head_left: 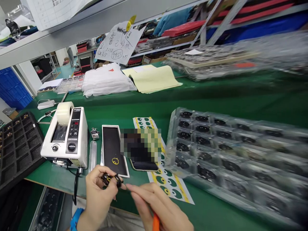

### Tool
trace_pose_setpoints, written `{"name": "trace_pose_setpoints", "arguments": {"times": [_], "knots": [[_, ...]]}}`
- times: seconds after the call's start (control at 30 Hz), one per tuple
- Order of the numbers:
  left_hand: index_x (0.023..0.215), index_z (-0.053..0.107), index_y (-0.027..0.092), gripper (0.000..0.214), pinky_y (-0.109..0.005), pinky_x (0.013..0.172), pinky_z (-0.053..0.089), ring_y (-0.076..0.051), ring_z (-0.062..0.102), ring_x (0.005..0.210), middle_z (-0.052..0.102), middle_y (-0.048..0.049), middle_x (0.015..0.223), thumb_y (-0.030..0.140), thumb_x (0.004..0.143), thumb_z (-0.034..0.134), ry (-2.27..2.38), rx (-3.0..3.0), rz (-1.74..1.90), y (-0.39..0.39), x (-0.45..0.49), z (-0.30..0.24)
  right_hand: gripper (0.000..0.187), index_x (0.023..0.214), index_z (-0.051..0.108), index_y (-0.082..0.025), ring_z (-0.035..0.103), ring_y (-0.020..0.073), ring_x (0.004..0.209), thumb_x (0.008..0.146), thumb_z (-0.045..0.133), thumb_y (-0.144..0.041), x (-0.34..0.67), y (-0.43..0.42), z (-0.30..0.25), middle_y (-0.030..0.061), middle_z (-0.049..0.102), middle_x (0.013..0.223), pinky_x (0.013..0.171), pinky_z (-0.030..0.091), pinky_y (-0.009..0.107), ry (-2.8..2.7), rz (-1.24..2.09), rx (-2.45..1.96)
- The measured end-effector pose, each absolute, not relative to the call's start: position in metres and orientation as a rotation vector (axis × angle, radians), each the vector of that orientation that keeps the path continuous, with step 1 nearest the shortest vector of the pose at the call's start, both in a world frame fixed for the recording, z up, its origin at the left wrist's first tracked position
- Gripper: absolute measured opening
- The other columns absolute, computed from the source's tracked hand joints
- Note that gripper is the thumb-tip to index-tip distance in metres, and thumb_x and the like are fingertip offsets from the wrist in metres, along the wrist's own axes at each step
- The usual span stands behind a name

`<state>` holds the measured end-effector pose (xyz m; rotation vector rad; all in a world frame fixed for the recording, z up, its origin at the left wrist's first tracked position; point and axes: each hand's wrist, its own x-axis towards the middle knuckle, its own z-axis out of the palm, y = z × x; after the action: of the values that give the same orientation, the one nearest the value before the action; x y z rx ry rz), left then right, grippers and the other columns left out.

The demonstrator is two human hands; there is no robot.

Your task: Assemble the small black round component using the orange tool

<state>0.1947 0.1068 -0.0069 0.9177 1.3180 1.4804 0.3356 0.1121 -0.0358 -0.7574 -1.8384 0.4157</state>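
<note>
My left hand [99, 189] is closed around a small black part [117, 180] that shows a bit of yellow and gold on it. The fingertips cover much of this part, so its kind is unclear. Close to its right side come the fingertips of my right hand [158, 202], which are pinched together. An orange handle [156, 222] of some tool sticks out below the right palm. The tool's working end cannot be made out. Just beyond my hands lies a shallow white-rimmed box [110, 138] with a black inside and a yellow ring-shaped piece [115, 160] in it.
A white tape dispenser [68, 134] stands at left, beside a black foam tray [21, 147]. A phone [144, 165], partly pixelated, lies on a sheet of yellow-and-green stickers [178, 189]. Clear plastic trays [216, 154] of black parts fill the right. A metal shelf [101, 22] crosses overhead.
</note>
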Motion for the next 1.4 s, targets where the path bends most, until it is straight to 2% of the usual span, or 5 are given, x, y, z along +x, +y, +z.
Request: {"name": "trace_pose_setpoints", "arguments": {"times": [0.4,0.6,1.07,1.27,1.4], "knots": [[0.119,0.074,0.027,0.04,-0.022,0.082,0.061,-0.021,0.075,0.099,0.077,-0.0053,0.116,0.007,0.088,0.059,1.439,1.342,1.527,0.087,0.198,-0.034,0.012,0.101,0.064,-0.018,0.069,0.0146,0.07,0.099,0.054,-0.012,0.319,0.123,-0.031,0.0039,0.07,0.083,0.062,0.054,0.023,-1.8,0.229,-0.878],[0.127,0.07,0.027,0.044,-0.031,0.087,0.061,-0.027,0.072,0.108,0.07,-0.0079,0.129,0.008,0.091,0.055,1.416,1.44,1.398,0.083,0.191,-0.038,0.015,0.096,0.06,-0.02,0.065,0.0123,0.065,0.098,0.052,-0.008,0.318,0.128,-0.031,0.0018,0.064,0.078,0.058,0.053,0.021,-1.788,0.41,-0.869],[0.122,0.071,0.017,0.042,-0.026,0.088,0.061,-0.029,0.066,0.12,0.073,-0.0106,0.123,0.016,0.08,0.071,1.382,0.943,1.439,0.097,0.185,-0.034,0.023,0.065,0.051,-0.021,0.041,0.0108,0.048,0.087,0.053,-0.018,0.327,0.142,-0.03,-0.0041,0.045,0.059,0.044,0.033,0.021,-1.66,0.89,-0.793],[0.12,0.07,0.02,0.043,-0.032,0.091,0.061,-0.028,0.07,0.113,0.074,-0.0104,0.122,0.03,0.08,0.08,1.208,0.742,1.571,0.097,0.182,-0.047,0.03,0.065,0.05,-0.022,0.051,0.0152,0.049,0.093,0.052,-0.033,0.33,0.166,-0.05,-0.0024,0.051,0.058,0.047,0.036,0.025,-1.86,0.852,-1.125],[0.119,0.072,0.021,0.051,-0.035,0.087,0.062,-0.033,0.068,0.116,0.072,-0.0146,0.125,0.044,0.075,0.086,1.154,0.688,1.564,0.095,0.178,-0.046,0.019,0.082,0.059,-0.023,0.063,0.0187,0.055,0.091,0.042,-0.022,0.331,0.169,-0.061,0.0017,0.066,0.077,0.049,0.039,0.027,-2.057,0.576,-1.227]]}}
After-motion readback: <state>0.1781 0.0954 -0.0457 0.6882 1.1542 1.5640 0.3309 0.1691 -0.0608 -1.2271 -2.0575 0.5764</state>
